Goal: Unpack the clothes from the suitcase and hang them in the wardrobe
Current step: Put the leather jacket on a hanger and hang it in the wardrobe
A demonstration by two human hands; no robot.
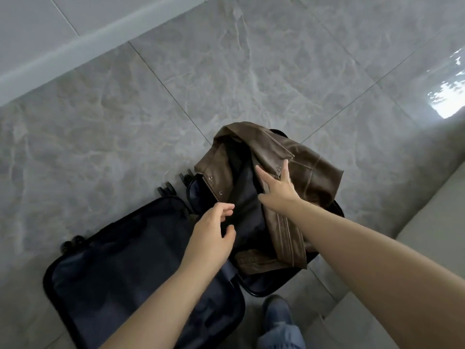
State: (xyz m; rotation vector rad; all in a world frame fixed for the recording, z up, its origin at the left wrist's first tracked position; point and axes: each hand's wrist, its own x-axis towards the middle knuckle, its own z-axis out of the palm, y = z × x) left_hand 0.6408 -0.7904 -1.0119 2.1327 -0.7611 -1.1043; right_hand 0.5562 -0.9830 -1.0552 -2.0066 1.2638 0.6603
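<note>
A black suitcase (120, 260) lies open flat on the floor, its dark blue lining showing. Its left half holds nothing I can see. A brown leather jacket (302, 167) is heaped in the right half, front open, dark lining exposed, zip edges visible. My right hand (276, 185) hovers with fingers spread over the jacket's right front panel, just below the collar. My left hand (214, 233) is open with curled fingers beside the jacket's left zip edge. Neither hand grips the fabric.
Grey marble-look floor tiles (226, 71) surround the suitcase. A pale wall base (63, 51) runs along the top left. A light-coloured furniture edge (427, 222) stands at the right. My foot in a dark shoe and jeans (276, 321) stands below the suitcase.
</note>
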